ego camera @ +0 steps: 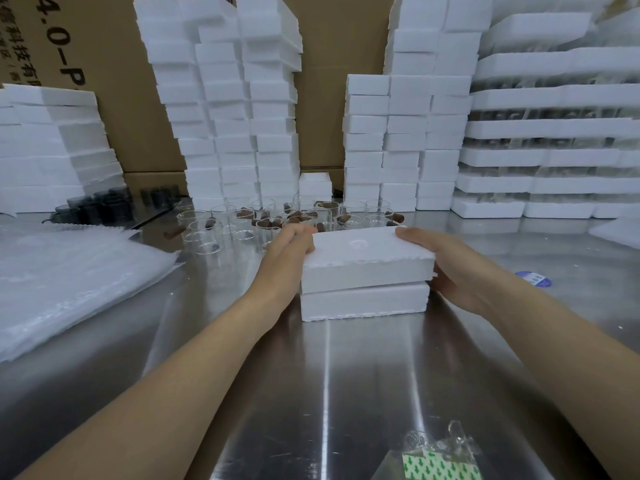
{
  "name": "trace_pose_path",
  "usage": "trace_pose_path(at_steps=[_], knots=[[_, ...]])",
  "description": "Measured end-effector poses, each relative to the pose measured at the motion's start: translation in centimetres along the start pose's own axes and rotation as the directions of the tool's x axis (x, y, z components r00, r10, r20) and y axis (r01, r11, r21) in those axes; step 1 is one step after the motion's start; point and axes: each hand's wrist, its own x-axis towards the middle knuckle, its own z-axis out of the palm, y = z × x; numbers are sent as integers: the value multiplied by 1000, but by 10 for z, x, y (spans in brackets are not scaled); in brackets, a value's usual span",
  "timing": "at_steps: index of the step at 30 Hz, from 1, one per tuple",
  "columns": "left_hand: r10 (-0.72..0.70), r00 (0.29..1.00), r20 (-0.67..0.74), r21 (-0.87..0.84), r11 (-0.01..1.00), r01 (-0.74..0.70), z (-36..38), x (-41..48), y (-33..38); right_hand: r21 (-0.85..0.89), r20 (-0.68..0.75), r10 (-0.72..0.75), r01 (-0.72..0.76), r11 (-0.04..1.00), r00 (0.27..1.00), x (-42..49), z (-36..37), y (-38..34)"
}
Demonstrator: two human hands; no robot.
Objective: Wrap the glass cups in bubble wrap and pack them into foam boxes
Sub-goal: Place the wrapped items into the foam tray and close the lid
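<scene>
Left hand [287,252]: laid on the left end of the lid [367,258], fingers lightly curled to its far corner, thumb against the end face, clasping it. Right hand [446,268]: gripping the lid's right end, thumb on top near the far corner, fingers curled against the end at the seam. Lid: white foam slab, rough-edged along its near top rim, a faint round mark pressed into the top; it sits on the base [363,303], slightly askew. Base: matching white foam, flat on the table [311,393], centre of view; contents hidden. Table: brushed steel, glossy, streaked with reflections. Just beyond the box: a cluster of clear glass cups [242,225], upright, with brown stoppers [294,216] scattered among them. Left: a stack of bubble wrap [69,271] sheets lying flat, and behind it dark cups [104,202] in a group. Near edge: a crumpled clear bag [440,445] over a green-patterned white pad. Right of the box, well apart: a small blue round item [533,278], too small to tell more. Rear: tall stacks of foam boxes [235,116] at centre, left and right. Far right: long foam trays [554,128] in layers with glass showing between them. Behind all: brown cartons [104,81] with black print.
</scene>
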Motion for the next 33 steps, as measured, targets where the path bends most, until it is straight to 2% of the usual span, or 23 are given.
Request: trace_pose_path(at_steps=[6,12,24,29,33], knots=[[-54,998,18,-37,998,54,2,0,3,13,30,-4,4,1000,1000,0,-2,4],[-202,978,48,-243,948,208,5,-7,7,29,-12,-28,28,999,1000,1,5,8],[-213,969,128,-279,929,241,3,-4,-2,39,-13,-34,35,999,999,0,10,6],[-301,951,70,-431,851,301,1,-6,5,75,-80,-46,52,996,996,1,9,3],[-278,953,119,-376,876,302,4,-7,6,133,-40,10,-4,991,999,-3,23,5]])
